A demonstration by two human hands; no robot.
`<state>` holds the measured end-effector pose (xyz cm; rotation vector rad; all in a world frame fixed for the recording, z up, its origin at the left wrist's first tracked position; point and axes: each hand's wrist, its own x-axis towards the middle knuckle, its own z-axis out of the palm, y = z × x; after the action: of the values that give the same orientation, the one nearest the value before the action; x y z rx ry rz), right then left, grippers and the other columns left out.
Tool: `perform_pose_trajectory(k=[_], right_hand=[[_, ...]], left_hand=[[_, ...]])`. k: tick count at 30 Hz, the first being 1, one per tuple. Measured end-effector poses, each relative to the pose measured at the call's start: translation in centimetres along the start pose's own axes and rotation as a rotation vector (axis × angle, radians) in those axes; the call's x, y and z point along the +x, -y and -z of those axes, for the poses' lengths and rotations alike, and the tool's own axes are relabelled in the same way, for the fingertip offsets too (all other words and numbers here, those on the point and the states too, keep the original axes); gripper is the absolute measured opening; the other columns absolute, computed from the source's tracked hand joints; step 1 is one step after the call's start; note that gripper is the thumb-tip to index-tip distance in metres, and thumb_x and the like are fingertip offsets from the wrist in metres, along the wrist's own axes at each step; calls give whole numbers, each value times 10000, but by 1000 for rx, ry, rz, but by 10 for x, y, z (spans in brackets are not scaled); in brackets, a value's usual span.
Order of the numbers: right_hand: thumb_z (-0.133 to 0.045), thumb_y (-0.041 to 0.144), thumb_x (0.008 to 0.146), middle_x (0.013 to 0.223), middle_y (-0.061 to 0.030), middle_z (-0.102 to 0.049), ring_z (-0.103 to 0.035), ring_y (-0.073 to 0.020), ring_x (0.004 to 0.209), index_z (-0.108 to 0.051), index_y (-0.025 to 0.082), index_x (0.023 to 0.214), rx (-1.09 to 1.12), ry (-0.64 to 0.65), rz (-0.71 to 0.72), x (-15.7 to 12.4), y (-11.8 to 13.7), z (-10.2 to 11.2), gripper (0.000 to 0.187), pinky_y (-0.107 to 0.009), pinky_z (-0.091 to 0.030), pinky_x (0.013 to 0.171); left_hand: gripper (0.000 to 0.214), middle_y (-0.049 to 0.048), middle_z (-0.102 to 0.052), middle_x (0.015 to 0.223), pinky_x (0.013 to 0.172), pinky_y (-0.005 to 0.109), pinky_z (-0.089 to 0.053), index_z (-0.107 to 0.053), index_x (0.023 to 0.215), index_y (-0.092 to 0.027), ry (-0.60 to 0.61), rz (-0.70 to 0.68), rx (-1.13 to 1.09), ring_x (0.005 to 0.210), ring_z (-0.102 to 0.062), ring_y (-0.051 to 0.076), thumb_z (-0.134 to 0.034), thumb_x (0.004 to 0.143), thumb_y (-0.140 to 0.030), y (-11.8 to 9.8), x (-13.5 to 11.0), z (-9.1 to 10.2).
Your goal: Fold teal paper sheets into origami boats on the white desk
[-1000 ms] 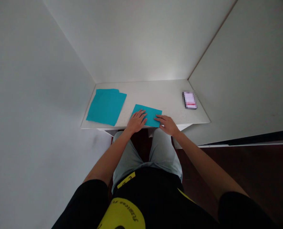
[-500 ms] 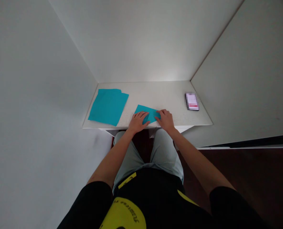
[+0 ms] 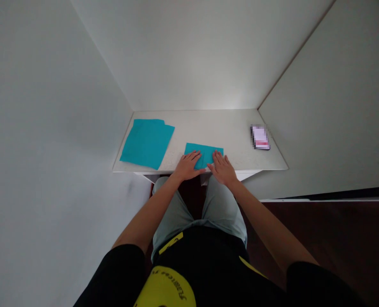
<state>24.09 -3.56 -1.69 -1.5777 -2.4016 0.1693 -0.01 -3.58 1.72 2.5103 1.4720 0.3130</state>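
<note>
Paper point(image 3: 208, 156): in the head view, it lies flat by the near edge of the bench point(image 3: 208, 123), under both hands. A line like a fold runs down its middle.
Left hand point(image 3: 187, 165): rests on the left part of the paper, fingers laid out.
Right hand point(image 3: 225, 169): rests on the right part, fingers pointing away and spread a bit.
Grip: both hands press down with loose fingers; neither is closed round anything.
What changed: half a second ago, the right hand was bunched up at the paper's right end. Now its fingers lie flatter, and that end is spread out with its far corner showing.
What it means: the fold line looks made, and the paper seems to be getting smoothed.
Sheets point(image 3: 147, 143): more blue ones, on the left of the bench, apart from the hands.
Phone point(image 3: 260, 137): on the right, screen blurred.
</note>
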Motion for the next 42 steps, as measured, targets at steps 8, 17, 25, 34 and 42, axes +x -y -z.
perform_pose_trajectory(k=[8,17,25,34,42], right_hand=[[-270,517,1135,1769,-258,-311,-335,-411,1649,-344,57,1719,-44,-27,-52,8,-7,-9,747,-694,-286,1310],[-311,475,1151,1803,-210,-271,-286,-385,1672,-395,161,1717,-70,-7,-50,6,-2,-4,653,-642,-247,1339],[-305,482,1146,1807,-193,-273,-250,-376,1686,-361,171,1732,-27,-9,-34,5,-4,-7,666,-675,-249,1333],[-290,430,1146,1797,-178,-317,-303,-376,1666,-404,174,1716,-44,-10,-47,6,2,-2,635,-663,-279,1323],[-343,617,1114,1641,-183,-558,-536,-408,1459,-483,224,1681,-81,-22,-71,-8,20,10,705,-665,-256,1319]], left_hand=[[585,56,-566,1665,1269,420,-400,-598,1575,-312,82,-176,8,1565,-501,229,-663,993,-331,17,-25,19],[519,141,-716,1451,1187,458,-480,-646,1486,-205,-120,155,-15,1352,-660,298,-645,1040,-472,4,12,17],[548,174,-469,1718,1327,586,-346,-493,1631,-160,-244,244,52,1640,-373,341,-468,1099,-289,-42,22,-26],[614,160,-331,1794,1386,566,-230,-454,1677,-111,-89,156,75,1690,-264,327,-315,1148,-389,-62,9,-34],[579,103,-477,1726,1305,586,-354,-468,1679,-300,-94,165,97,1599,-439,317,-421,1102,-287,-17,15,0]])
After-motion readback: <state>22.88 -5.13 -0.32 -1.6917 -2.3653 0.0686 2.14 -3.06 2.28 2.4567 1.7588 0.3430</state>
